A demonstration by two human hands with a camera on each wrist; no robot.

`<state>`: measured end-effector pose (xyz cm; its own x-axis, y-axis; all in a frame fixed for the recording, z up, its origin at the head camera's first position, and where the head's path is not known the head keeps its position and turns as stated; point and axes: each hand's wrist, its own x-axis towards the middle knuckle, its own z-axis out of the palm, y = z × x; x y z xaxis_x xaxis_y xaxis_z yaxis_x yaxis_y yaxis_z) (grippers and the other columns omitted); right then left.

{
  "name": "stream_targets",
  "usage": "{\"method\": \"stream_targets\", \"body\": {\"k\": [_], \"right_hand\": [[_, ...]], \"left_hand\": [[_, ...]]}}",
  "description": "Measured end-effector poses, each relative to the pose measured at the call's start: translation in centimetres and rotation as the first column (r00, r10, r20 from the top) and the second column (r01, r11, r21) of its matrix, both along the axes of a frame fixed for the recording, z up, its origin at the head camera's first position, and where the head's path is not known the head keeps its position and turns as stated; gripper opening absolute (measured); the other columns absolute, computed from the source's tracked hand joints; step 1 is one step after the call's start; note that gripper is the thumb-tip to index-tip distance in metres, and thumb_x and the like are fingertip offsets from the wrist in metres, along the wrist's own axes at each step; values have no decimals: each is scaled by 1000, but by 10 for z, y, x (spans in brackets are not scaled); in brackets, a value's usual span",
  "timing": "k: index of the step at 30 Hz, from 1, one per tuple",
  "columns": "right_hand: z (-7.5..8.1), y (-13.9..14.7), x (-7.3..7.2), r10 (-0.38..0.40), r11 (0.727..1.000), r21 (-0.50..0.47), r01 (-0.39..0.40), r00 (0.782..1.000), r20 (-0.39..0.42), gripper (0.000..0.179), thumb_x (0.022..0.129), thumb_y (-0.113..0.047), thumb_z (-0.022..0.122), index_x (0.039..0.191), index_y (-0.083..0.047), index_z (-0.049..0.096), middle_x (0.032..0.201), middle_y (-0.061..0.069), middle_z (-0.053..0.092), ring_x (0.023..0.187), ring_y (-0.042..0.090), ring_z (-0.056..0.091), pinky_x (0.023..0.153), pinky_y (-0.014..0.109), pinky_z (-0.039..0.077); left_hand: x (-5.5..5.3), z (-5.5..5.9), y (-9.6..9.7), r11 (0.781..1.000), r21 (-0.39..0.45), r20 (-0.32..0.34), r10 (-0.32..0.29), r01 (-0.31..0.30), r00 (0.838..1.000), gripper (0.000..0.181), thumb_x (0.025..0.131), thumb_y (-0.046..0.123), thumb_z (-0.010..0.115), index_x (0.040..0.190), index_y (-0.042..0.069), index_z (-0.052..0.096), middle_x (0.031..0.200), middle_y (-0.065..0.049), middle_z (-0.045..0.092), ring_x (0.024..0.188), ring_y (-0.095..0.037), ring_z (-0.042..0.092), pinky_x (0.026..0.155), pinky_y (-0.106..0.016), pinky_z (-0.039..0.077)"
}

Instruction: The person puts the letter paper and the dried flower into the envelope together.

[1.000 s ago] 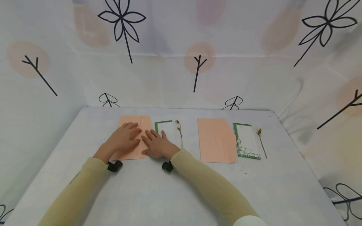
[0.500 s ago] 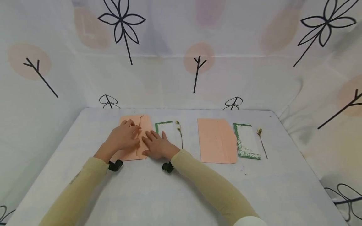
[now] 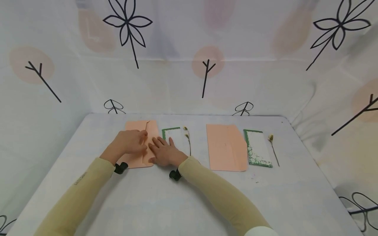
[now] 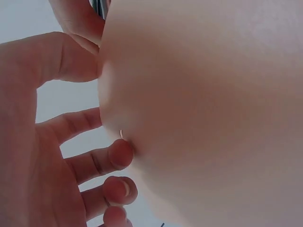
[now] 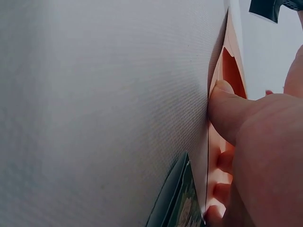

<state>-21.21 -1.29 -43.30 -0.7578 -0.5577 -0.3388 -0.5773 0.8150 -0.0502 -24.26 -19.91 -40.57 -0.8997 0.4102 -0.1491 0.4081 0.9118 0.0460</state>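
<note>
On the table, in the head view, the left hand is pinching the leftmost peach envelope; the right hand is pressing it flat-fingered, gripping nothing. Left wrist: fingertips are overlapping its edge. Right wrist: a green card is lying nearby.

Left grip on peach envelope — perhaps pinching, right grip splayed across its edge

White table right up by a creased white backdrop that wraps round both sides, printed with black line-drawn flowers, bare twigs and faded peach blobs. Light's pretty soft tbh.
</note>
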Motion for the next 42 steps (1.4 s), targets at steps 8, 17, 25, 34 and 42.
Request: {"method": "stream_targets", "body": {"k": [8, 17, 25, 34, 42], "right_hand": [[-3, 0, -1, -5, 1000, -9, 5, 1000, -4, 72, 100, -62, 33, 160, -28, 13, 166, -2, -1, 152, 18, -3, 117, 57, 6], [-3, 1, 0, -10, 1000, -18, 9, 1000, -5, 72, 100, -63, 33, 160, -28, 13, 166, -3, -2, 152, 18, -3, 117, 56, 5], [-3, 1, 0, -1, 1000, -13, 1, 1000, -8, 72, 100, -62, 33, 160, -28, 13, 166, -3, -1, 152, 18, -3, 117, 55, 6], [-6, -1, -3, -2, 999, -48, 1, 1000, -26, 72, 99, -62, 38, 160, -28, 19, 166, -2, 3, 152, 19, 0, 117, 56, 6], [-3, 5, -3, 10, 992, -126, -17, 998, -55, 70, 99, -59, 46, 158, -24, 28, 165, 2, 16, 151, 21, 11, 117, 56, 7]], "left_hand": [[-2, -5, -5, 999, 40, -30, -16, 17, 999, 45, 91, 41, 63, 121, 9, 53, 73, -2, 52, 59, -19, 50, 53, -35, 42], [-7, -8, -4, 995, 102, 44, 4, -9, 999, 26, 88, 26, 57, 109, 12, 55, 66, -1, 53, 53, -19, 49, 50, -33, 36], [-16, -18, -14, 964, 264, 179, -25, -24, 984, 18, 89, 20, 55, 106, 14, 53, 63, 0, 46, 54, -18, 45, 55, -33, 36], [-26, -22, -18, 958, 284, 224, -21, -45, 974, 18, 90, 25, 59, 105, 19, 53, 61, 1, 41, 52, -16, 41, 54, -32, 33], [-29, -19, -15, 965, 258, 253, -24, -44, 967, 23, 89, 30, 63, 105, 17, 53, 68, -1, 47, 59, -18, 47, 58, -33, 34]]}}
